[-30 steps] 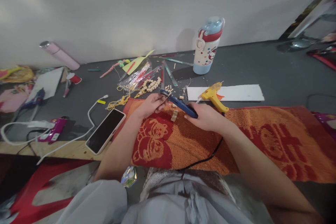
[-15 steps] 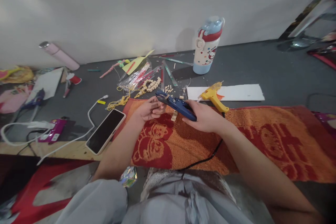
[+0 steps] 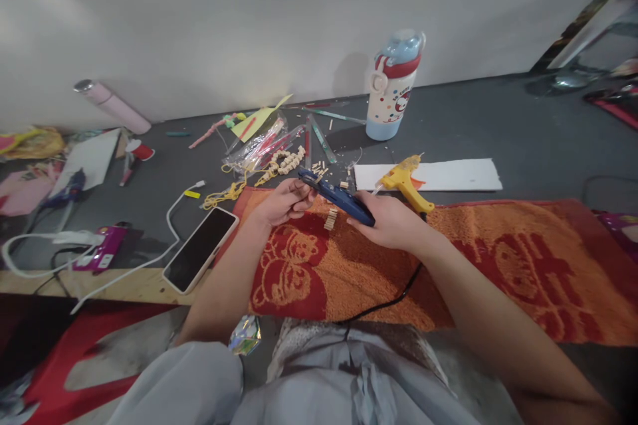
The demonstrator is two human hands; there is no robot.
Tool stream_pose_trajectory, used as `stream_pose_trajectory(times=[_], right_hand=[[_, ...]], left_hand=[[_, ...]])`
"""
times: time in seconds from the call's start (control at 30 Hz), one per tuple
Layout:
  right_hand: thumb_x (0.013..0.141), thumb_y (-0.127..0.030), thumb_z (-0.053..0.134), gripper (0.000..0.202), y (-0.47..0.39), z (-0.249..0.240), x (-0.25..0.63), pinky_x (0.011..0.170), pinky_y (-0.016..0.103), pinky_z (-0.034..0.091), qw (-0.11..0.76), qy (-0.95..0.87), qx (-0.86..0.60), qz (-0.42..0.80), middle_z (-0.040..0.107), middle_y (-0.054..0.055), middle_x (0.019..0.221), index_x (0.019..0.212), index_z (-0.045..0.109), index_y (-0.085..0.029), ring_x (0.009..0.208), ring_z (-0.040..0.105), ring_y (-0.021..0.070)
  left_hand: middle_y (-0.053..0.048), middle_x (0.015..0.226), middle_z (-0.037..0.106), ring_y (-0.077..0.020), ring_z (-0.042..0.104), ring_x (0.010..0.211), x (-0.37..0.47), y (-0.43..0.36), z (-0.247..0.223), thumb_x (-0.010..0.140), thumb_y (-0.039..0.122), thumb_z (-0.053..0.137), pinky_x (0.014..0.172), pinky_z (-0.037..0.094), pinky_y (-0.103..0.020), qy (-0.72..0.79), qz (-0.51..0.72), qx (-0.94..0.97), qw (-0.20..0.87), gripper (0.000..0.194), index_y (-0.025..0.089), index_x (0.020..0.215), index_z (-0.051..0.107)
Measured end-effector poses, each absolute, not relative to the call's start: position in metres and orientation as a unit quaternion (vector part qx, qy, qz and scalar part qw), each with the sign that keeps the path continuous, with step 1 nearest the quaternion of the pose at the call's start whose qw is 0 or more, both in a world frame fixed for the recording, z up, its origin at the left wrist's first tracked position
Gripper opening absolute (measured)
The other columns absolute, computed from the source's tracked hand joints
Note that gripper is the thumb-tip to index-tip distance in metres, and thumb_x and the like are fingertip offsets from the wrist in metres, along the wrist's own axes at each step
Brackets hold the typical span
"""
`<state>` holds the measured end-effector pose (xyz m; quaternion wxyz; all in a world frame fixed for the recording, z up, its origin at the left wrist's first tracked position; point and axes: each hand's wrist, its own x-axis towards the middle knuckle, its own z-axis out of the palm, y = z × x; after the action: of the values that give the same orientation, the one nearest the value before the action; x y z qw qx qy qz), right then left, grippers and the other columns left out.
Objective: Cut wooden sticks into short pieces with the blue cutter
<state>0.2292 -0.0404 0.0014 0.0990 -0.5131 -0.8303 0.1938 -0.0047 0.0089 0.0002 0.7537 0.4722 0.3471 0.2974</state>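
My right hand [image 3: 391, 218] is wrapped round the handles of a blue hand cutter [image 3: 339, 199], held at a slant above the towel with its jaws pointing left. My left hand [image 3: 289, 201] is closed in a pinch right at the jaw end. Whatever those fingers hold is too small or hidden to make out. Under the cutter, a row of short pale wooden pieces [image 3: 330, 218] lies on the orange and red towel [image 3: 379, 272]. More loose pale bits [image 3: 319, 169] are scattered just behind the jaws.
A yellow glue gun [image 3: 403, 179] rests on a white strip [image 3: 458, 176]. Behind stands a tall bottle [image 3: 393, 89]. At left are a phone [image 3: 202, 249], a white cable [image 3: 172, 226], a beaded yellow cord [image 3: 284, 165], plastic packets [image 3: 262, 146] and a purple power strip [image 3: 102, 249].
The cutter has turned slightly, showing less of its side, and its handles look closer together. My left fingers have shifted a little at the jaws.
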Motion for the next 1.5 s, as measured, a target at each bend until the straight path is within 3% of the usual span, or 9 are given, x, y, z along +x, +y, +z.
stream_pose_trajectory(times=[0.6, 0.87, 1.5], right_hand=[[0.087, -0.04, 0.048, 0.028, -0.0392, 0.0008, 0.229, 0.06, 0.029, 0.036, 0.077, -0.831, -0.522, 0.174, 0.069, 0.012, 0.085, 0.1, 0.052, -0.016, 0.074, 0.065, 0.0252], [0.087, -0.039, 0.047, 0.027, -0.0385, 0.0024, 0.2295, 0.061, 0.029, 0.037, 0.062, -0.833, -0.525, 0.165, 0.069, 0.011, 0.085, 0.101, 0.051, -0.016, 0.075, 0.066, 0.025], [0.087, -0.041, 0.049, 0.031, -0.0358, -0.0007, 0.2337, 0.068, 0.03, 0.041, 0.067, -0.831, -0.516, 0.198, 0.069, 0.013, 0.091, 0.103, 0.054, -0.015, 0.082, 0.065, 0.0267]], left_hand=[[0.006, 0.051, 0.04, -0.0009, 0.027, 0.04, -0.0009, 0.0117, 0.0004, 0.065, 0.044, 0.077, 0.034, 0.023, -0.011, 0.377, 0.306, 0.497, 0.719, 0.04, 0.011, 0.068, 0.056], [0.007, 0.049, 0.038, -0.0013, 0.027, 0.041, -0.0007, 0.0115, -0.0011, 0.064, 0.042, 0.078, 0.035, 0.024, -0.011, 0.37, 0.309, 0.489, 0.727, 0.038, 0.011, 0.067, 0.056], [0.009, 0.045, 0.032, -0.0007, 0.022, 0.039, -0.0049, 0.0158, -0.001, 0.069, 0.055, 0.07, 0.036, 0.02, -0.013, 0.387, 0.265, 0.558, 0.685, 0.046, 0.012, 0.069, 0.054]])
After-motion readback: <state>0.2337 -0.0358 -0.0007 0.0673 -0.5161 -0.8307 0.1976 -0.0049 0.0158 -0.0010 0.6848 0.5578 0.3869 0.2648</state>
